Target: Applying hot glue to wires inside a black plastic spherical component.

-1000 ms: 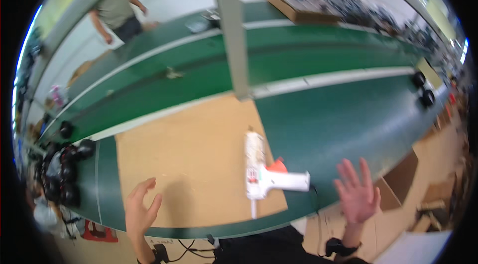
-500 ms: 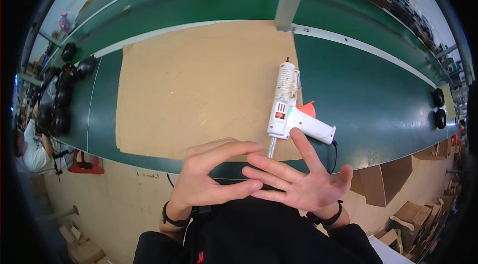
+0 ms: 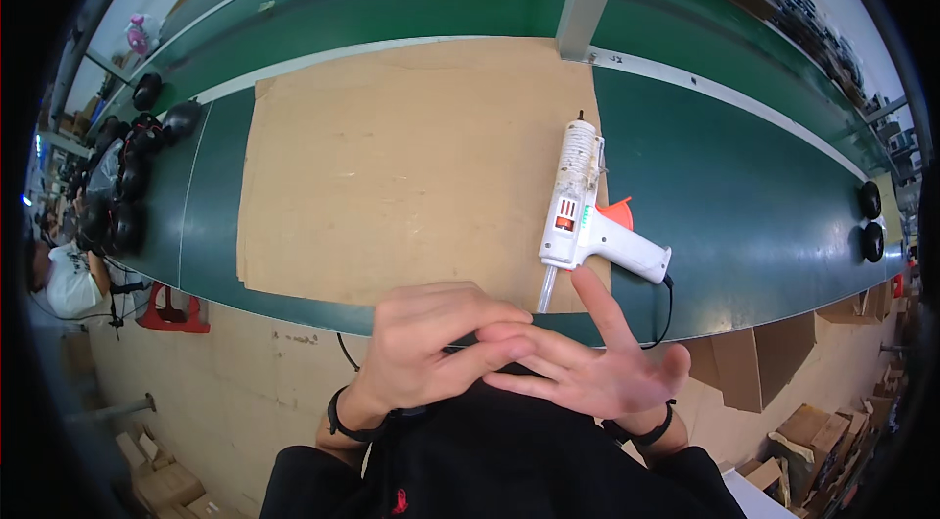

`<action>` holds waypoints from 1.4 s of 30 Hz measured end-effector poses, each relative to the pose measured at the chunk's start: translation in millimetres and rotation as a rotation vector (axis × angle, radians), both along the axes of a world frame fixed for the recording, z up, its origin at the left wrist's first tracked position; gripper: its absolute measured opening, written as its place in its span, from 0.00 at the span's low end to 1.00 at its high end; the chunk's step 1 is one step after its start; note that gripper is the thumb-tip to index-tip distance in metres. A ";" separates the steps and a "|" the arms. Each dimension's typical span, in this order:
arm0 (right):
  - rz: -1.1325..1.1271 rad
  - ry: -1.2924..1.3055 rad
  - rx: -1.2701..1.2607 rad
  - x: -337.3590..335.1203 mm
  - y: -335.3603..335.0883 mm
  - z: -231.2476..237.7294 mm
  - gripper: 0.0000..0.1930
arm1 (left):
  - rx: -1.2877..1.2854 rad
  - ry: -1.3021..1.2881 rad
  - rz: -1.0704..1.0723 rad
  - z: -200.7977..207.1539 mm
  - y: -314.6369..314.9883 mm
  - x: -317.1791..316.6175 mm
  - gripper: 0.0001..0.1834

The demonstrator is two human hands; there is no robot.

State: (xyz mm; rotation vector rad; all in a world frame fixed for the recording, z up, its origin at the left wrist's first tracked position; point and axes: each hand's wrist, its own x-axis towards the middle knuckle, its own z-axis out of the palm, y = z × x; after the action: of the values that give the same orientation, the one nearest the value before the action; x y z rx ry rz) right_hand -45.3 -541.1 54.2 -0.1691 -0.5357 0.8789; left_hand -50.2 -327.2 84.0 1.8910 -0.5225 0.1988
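Observation:
In front of my body, at the table's near edge, my two hands meet. My left hand (image 3: 431, 338) curls with thumb and fingers closed around the fingertips of my right hand. Palm up, my right hand (image 3: 612, 377) has its index finger and thumb stretched apart; it holds nothing. Just beyond it a white hot glue gun (image 3: 578, 191) lies on the right side of a cardboard sheet (image 3: 392, 166). Its nozzle points away from me and its orange trigger faces right. A clear glue stick (image 3: 547, 290) sticks out of its rear, towards my hands.
The cardboard lies on a green worktable (image 3: 725, 206). A metal post (image 3: 592, 0) rises behind it. Black rounded parts (image 3: 127, 186) crowd the left end; two more (image 3: 870, 220) sit far right. The gun's black cord (image 3: 670, 308) hangs over the near edge. A person (image 3: 73, 279) is at far left.
My left hand's fingers have closed onto the fingertips of my right hand, which stays spread. The view has shifted slightly; the glue gun lies where it was on the cardboard.

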 end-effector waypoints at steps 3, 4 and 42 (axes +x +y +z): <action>0.013 -0.031 -0.014 -1.6 -2.0 -3.8 0.47 | -0.054 -0.055 0.066 -0.9 -6.1 -2.8 0.11; 0.017 -0.034 -0.010 -2.1 -2.6 -4.6 0.47 | -0.050 -0.059 0.069 -1.8 -5.5 -4.2 0.11; 0.107 -0.103 -0.026 0.4 -8.8 -18.8 0.45 | 0.022 -0.354 -0.105 -20.2 0.9 -6.6 0.19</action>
State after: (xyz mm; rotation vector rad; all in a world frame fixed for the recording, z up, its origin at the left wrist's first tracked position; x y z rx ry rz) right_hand -44.9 -550.0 35.3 -0.2123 -0.6340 0.9855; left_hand -56.9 -326.3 63.8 1.8525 -0.8640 0.4642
